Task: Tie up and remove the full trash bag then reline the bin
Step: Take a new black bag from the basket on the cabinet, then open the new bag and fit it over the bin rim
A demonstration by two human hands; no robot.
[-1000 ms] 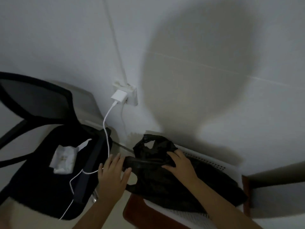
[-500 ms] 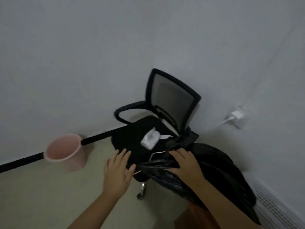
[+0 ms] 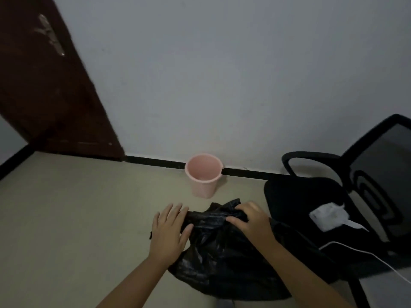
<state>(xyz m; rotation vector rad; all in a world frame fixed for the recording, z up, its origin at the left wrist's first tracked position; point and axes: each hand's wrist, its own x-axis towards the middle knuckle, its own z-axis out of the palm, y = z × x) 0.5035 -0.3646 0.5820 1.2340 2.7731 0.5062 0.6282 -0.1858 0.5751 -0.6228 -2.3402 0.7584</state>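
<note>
Both hands (image 3: 213,227) on black bag (image 3: 222,252), seemingly gripped

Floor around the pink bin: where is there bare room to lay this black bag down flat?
Bare floor runs from the door to the pink bin, left of the left hand. A narrower strip lies between the bin and the black bag. The right is crowded: the chair holds a white packet and cable.
</note>
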